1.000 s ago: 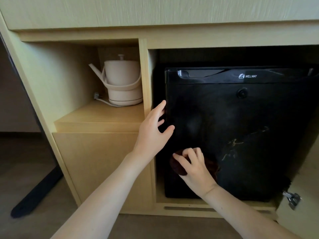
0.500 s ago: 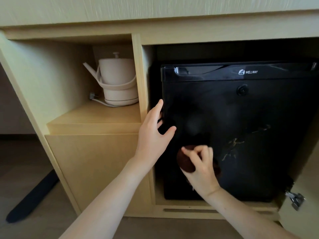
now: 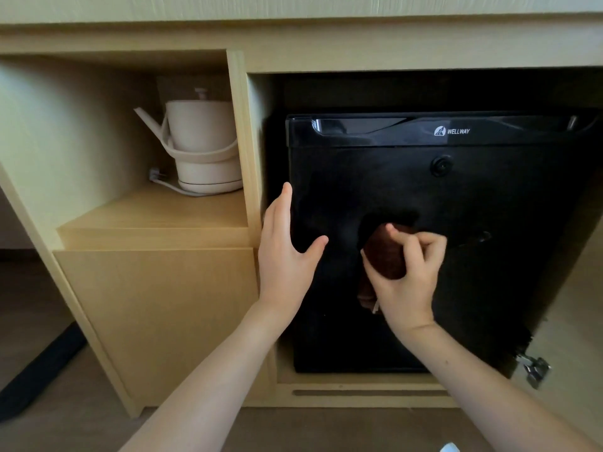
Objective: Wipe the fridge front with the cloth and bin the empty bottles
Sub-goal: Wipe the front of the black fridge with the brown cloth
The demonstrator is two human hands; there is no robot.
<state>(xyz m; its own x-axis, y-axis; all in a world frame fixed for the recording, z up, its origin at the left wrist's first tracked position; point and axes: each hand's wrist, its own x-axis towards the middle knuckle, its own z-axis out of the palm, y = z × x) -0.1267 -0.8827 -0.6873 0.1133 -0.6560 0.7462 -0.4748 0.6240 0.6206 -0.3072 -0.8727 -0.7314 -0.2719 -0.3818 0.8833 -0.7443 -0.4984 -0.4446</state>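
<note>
A black mini fridge [image 3: 473, 197] with a WELLWAY badge stands in the right bay of a wooden cabinet. My right hand [image 3: 408, 275] grips a bunched dark brown cloth [image 3: 385, 256] and holds it against the middle of the fridge door. My left hand [image 3: 287, 252] lies flat, fingers straight, on the door's left edge beside the cabinet post. No bottles are in view.
A cream kettle [image 3: 202, 148] with its cord sits on a shelf in the left bay, above a closed wooden box [image 3: 156, 314]. An open cabinet door with a metal hinge [image 3: 535, 370] stands at the right. A dark leg [image 3: 39, 370] crosses the floor at left.
My right hand has carried the cloth up and to the right across the fridge door, from the lower part to the middle. My left hand has stayed on the door's left edge.
</note>
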